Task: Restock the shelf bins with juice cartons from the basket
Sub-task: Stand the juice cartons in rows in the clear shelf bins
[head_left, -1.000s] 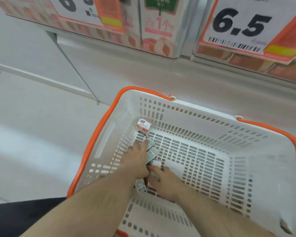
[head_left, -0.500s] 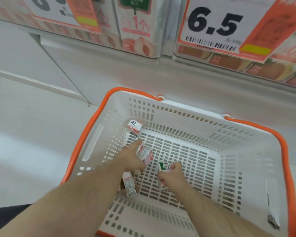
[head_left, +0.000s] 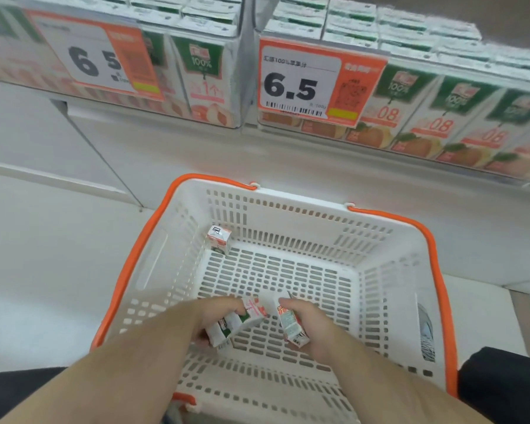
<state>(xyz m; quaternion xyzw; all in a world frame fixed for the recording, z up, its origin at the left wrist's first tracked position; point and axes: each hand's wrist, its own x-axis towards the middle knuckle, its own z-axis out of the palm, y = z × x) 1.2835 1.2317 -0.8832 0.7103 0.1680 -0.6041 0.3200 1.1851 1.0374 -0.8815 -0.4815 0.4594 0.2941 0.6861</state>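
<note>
White plastic basket (head_left: 389,270) with an orange rim fills the lower centre; left hand (head_left: 219,316) grips two small juice cartons (head_left: 237,321) above its floor; right hand (head_left: 308,322) clasps another carton (head_left: 291,324); one lone carton (head_left: 219,239) stands in the far-left corner; stocked shelf bins (head_left: 441,117) line the top.

One basket (head_left: 435,258); two price tags (head_left: 303,84)

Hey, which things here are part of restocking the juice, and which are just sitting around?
Part of the job:
- basket
- cartons in the left hand
- carton in the right hand
- loose carton in the basket's far left corner
- left shelf bin and right shelf bin

Just there:
- price tags
- floor
</note>
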